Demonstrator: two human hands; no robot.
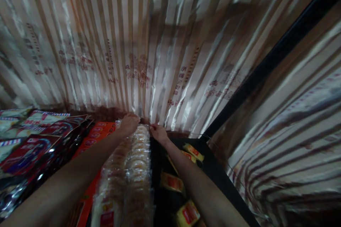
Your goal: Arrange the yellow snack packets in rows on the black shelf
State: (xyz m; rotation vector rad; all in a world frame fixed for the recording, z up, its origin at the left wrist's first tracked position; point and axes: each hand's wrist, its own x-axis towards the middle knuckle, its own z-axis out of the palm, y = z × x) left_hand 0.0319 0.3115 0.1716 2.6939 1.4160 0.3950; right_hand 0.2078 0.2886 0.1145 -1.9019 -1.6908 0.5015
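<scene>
Two rows of round, pale pieces in clear wrappers (138, 163) run away from me, standing packed face to face. At their far end, my left hand (129, 124) lies over the top of the left row, with its fingertips partly hidden. On the right side of the same end, my right hand (159, 133) has its fingers bent and pinched close to the last packet. Whatever they hold is too dark and small to make out. Small yellow packets with red labels (172, 181) lie scattered on the black surface (213, 173) under my right forearm.
Dark red packages (32, 152) are heaped at left, beside an orange printed sheet or pack (93, 136). A pleated, shiny printed curtain (138, 42) hangs right behind the goods. A black pole (266, 56) slants down to the display's back right corner.
</scene>
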